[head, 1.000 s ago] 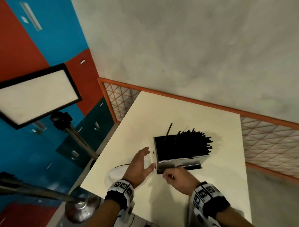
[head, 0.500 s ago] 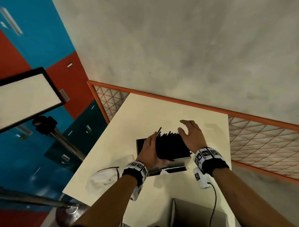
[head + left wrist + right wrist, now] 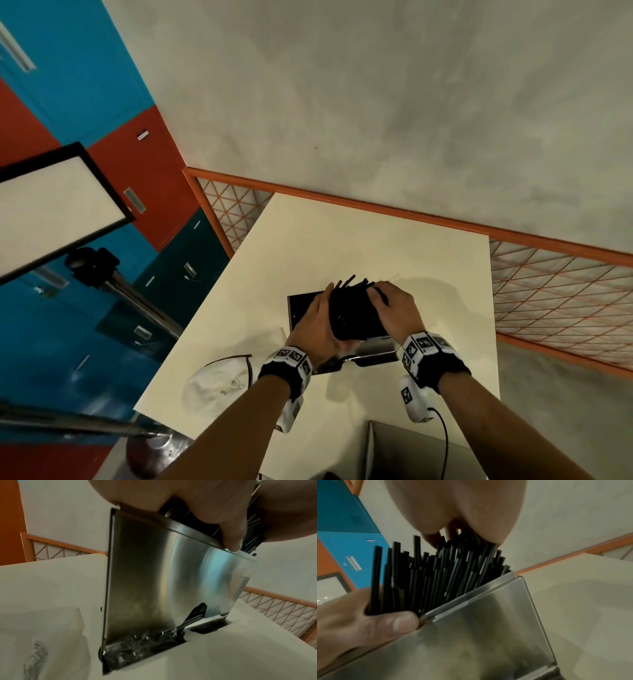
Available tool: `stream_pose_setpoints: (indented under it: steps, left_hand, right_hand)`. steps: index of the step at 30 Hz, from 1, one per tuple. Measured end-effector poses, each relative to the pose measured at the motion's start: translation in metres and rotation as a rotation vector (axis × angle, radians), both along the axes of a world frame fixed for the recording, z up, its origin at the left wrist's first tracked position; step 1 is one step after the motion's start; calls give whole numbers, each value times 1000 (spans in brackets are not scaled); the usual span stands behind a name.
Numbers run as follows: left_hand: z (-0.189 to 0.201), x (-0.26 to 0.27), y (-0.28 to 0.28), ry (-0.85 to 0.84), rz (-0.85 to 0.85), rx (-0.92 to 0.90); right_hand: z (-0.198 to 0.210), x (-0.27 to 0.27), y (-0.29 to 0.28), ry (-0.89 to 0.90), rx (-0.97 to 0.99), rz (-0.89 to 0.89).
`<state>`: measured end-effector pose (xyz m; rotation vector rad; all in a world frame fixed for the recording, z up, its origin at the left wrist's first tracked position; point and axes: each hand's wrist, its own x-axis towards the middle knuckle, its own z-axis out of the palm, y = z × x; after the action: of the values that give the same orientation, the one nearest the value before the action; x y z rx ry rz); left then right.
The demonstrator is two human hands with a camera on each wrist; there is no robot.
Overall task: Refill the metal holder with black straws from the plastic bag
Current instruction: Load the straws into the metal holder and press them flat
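Note:
The metal holder (image 3: 373,349) stands on the cream table (image 3: 342,240), a rectangular steel box, shiny in the left wrist view (image 3: 171,581). A dense bundle of black straws (image 3: 349,311) sticks out of its top, uneven in height (image 3: 436,574). My left hand (image 3: 318,325) wraps the bundle's left side, with the thumb (image 3: 393,623) against the holder's front rim (image 3: 471,601). My right hand (image 3: 394,308) curls over the straw tops from the right. A few straws and crinkled clear film show in the slot at the holder's foot (image 3: 145,643).
Clear plastic (image 3: 51,628) lies left of the holder, by a white mask-like item with a dark strap (image 3: 219,380). A grey box (image 3: 411,452) sits at the near edge. A light panel (image 3: 51,205) on a stand and orange mesh railing (image 3: 561,291) flank the table.
Both hands rose from the holder's front to the straws. The right hand, spread above them half a second ago, now curls over the tops; the left hand stays on the bundle's left side.

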<state>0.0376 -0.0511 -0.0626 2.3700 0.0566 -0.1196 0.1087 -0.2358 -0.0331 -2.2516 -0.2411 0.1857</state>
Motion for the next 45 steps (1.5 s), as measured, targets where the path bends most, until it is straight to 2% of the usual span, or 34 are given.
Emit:
stream_pose_setpoints:
  steps: [4,13,19,24,27,29,32,35,41,45]
  left_hand:
    - [-1,1,1,51,20,-13]
    - [-6,1,0,-65,-17,42]
    - [-10,2,0,-56,3,53]
    - [-9,3,-1,-52,10,42]
    - [-9,4,-1,-45,9,23]
    - [-9,5,0,-29,-7,18]
    - [-11,5,0,-8,-7,27]
    - [-10,5,0,-4,-19,34]
    - [-11,4,-1,-2,-41,41]
    - [-11,3,-1,-26,-29,9]
  right_hand:
    - [5,2,-4,-1,79,-42]
    - [19,4,-8,36,304,-131]
    - [21,7,5,127,156,14]
    - [28,10,5,75,-93,188]
    - [26,11,-8,23,-117,179]
    - [22,12,-22,3,-213,154]
    - [19,8,-44,109,-299,143]
    - [15,1,-56,223,-343,247]
    - [8,-7,-43,101,-458,243]
    - [11,-7,-37,12,-388,263]
